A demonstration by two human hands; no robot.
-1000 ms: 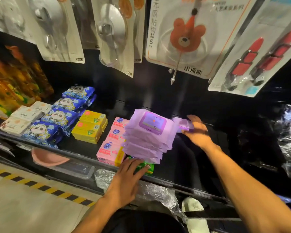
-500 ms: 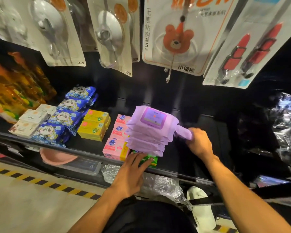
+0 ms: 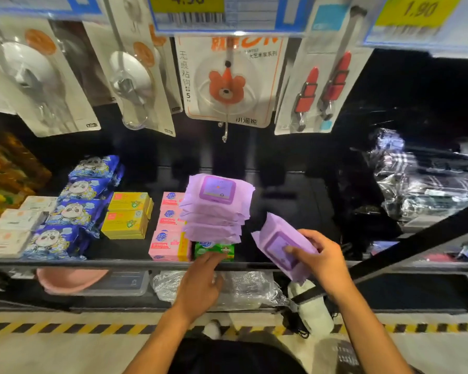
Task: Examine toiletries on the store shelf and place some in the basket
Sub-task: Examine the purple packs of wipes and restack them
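My right hand (image 3: 320, 259) grips a purple wet-wipe pack (image 3: 278, 245), lifted clear of the shelf and tilted, just right of the stack of purple wipe packs (image 3: 216, 209). That stack stands on the black shelf (image 3: 119, 261) on top of a green soap box (image 3: 214, 249). My left hand (image 3: 200, 284) lies with straight fingers at the shelf's front edge, fingertips touching the green box. No basket is in view.
Pink soap boxes (image 3: 169, 236), yellow boxes (image 3: 129, 217), blue panda packs (image 3: 76, 209) and white boxes (image 3: 14, 228) fill the shelf's left. Carded hooks (image 3: 227, 85) hang above. Plastic-wrapped dark goods (image 3: 427, 179) lie right. A black strap (image 3: 405, 249) crosses below my right arm.
My right hand has pulled one purple pack from behind the stack and brought it forward and down, out in front of the shelf. The left hand has stayed at the green box.
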